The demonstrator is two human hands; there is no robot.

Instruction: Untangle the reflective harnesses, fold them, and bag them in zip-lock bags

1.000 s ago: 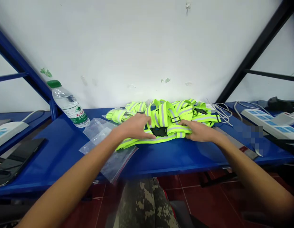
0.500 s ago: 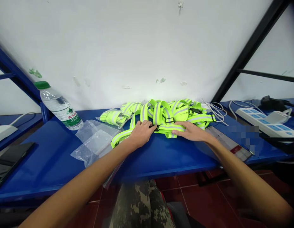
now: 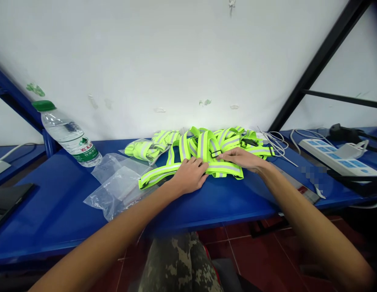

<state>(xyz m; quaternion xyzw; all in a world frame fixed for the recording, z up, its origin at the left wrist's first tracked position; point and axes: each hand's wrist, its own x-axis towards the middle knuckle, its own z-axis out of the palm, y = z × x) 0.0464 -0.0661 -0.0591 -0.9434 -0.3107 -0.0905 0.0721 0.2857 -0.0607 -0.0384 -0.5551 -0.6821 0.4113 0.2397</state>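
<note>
A neon yellow-green reflective strap harness [image 3: 203,142] with silver stripes lies loosely bunched on the blue table. My left hand [image 3: 190,176] is closed on its front band, fingers curled over the strap and the back of the hand upward. Just right of it, my right hand [image 3: 243,158] pinches the webbing beside a black slide buckle [image 3: 216,154]. The right fingertips are partly hidden against the straps. More straps [image 3: 257,150] are heaped behind and to the right. To the left lie folded straps in a clear bag [image 3: 142,150].
Clear plastic bags [image 3: 115,182] lie left of the harness, near a green-capped water bottle [image 3: 74,138]. A dark flat device [image 3: 11,202] sits far left. At right are a flat box [image 3: 306,194], white cables [image 3: 278,142] and a power strip [image 3: 337,156]. A wall stands behind.
My left hand has moved slightly right and toward me along the front band. The right hand has shifted up to the buckle, and the band's right end now lies flatter below it.
</note>
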